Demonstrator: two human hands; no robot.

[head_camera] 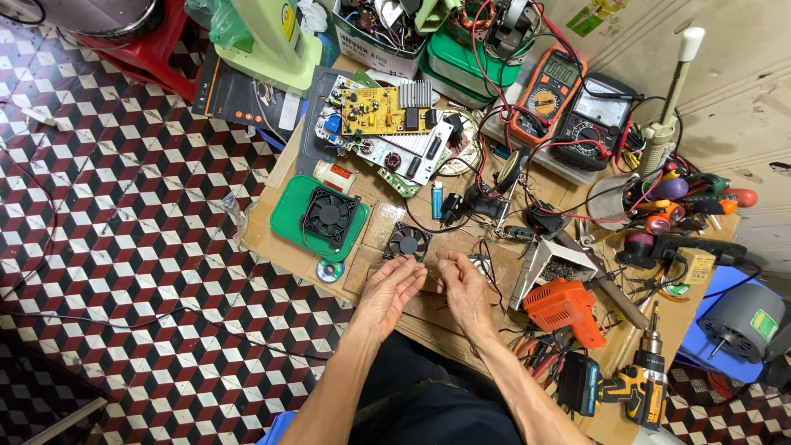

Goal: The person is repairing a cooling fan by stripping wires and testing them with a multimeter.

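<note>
My left hand (391, 290) and my right hand (463, 288) meet over the near edge of a wooden bench (272, 231), fingertips almost touching. Each pinches what looks like a thin wire running from a small black fan (408, 241), which lies flat just beyond the fingers. The wire itself is too fine to see clearly. A larger black fan (328, 214) rests on a green lid to the left of it.
Yellow and white circuit boards (381, 115) lie at the back. Two multimeters (546, 95) with red leads stand at the right rear. An orange soldering gun (564, 306), a cordless drill (643, 387), a blue lighter (437, 200) and screwdrivers (684, 198) crowd the right side. Patterned tile floor (124, 247) lies left.
</note>
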